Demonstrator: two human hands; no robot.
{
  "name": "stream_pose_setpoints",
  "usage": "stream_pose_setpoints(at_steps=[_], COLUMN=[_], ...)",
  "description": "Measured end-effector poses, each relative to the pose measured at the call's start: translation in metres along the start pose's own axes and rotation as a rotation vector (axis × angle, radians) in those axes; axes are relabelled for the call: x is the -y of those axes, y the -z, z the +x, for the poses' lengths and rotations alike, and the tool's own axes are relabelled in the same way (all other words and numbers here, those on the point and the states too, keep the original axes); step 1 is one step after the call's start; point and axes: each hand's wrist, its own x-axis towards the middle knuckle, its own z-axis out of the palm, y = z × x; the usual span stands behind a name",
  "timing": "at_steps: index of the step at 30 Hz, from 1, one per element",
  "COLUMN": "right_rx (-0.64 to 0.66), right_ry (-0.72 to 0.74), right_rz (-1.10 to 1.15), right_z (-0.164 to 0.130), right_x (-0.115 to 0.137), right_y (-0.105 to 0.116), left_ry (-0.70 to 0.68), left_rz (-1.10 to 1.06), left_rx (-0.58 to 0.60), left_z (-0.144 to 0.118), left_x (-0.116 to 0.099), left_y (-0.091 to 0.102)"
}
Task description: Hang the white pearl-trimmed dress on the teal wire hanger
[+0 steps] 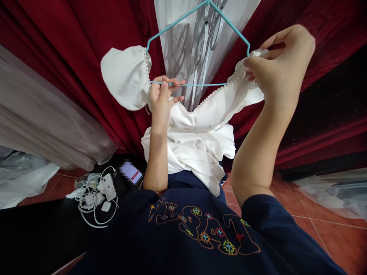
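Observation:
A white dress (pixel 197 118) with a pearl-trimmed neckline and puffed sleeves hangs on a light blue hanger (pixel 229 23). My left hand (pixel 164 93) pinches the hanger's lower bar near its left end, with the other fingers spread loosely. At the hanger's right corner, my right hand (pixel 278 57) grips the dress's right shoulder between thumb and fingers; part of that sleeve is hidden behind the hand. The left puffed sleeve (pixel 124 76) sticks out past the left end of the hanger. The skirt lies bunched in folds over my lap.
On a black surface (pixel 51 233) at the left lie tangled white cables (pixel 90 206), a white charging block (pixel 108 187) and a lit phone (pixel 132 172). Red curtains (pixel 114 23) and white sheer fabric (pixel 43 99) hang around. Reddish floor tiles (pixel 304 225) show at the right.

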Motion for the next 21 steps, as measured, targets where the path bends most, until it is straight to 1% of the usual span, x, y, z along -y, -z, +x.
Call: stream_pose_setpoints(at_steps=[5,7,10,12,13,14,15,17,18,19,20,21], right_rx=[0.067,0.077,0.043,-0.016,-0.021,0.011,0.105,0.427,0.564,0.646,0.659,0.615], right_ry=[0.231,0.265,0.202,0.143,0.107,0.055,-0.016,-0.201,-0.285,-0.352,-0.396,-0.417], right_rz=[0.124,0.183,0.279,0.343,0.367,0.386,0.396,0.414,0.440,0.481,0.540,0.608], right_z=[0.005,0.005,-0.006,-0.024,-0.037,-0.050,-0.063,-0.088,-0.096,-0.103,-0.106,-0.107], right_x=[0.000,-0.003,-0.007,-0.006,-0.004,-0.001,0.001,0.003,0.001,-0.002,-0.006,-0.010], right_y=[-0.008,-0.013,-0.018,-0.019,-0.019,-0.019,-0.020,-0.023,-0.027,-0.031,-0.037,-0.042], left_ry=[0.006,-0.008,-0.018,-0.006,-0.002,0.001,0.004,0.009,0.010,0.010,0.006,0.000], left_rz=[-0.004,-0.020,-0.027,-0.016,-0.011,-0.005,0.001,0.020,0.029,0.034,0.033,0.029], left_rx=[0.010,0.026,0.034,0.027,0.023,0.020,0.017,0.005,-0.001,-0.002,0.001,0.006], left_z=[0.000,0.000,0.000,0.000,-0.001,-0.001,-0.001,-0.002,-0.002,-0.002,-0.002,-0.002], left_x=[-0.001,-0.001,-0.001,-0.001,-0.001,-0.002,-0.002,-0.002,-0.002,-0.002,-0.001,-0.001], left_y=[0.000,0.000,0.000,-0.001,-0.001,-0.001,-0.001,-0.001,-0.002,-0.002,-0.002,-0.003])
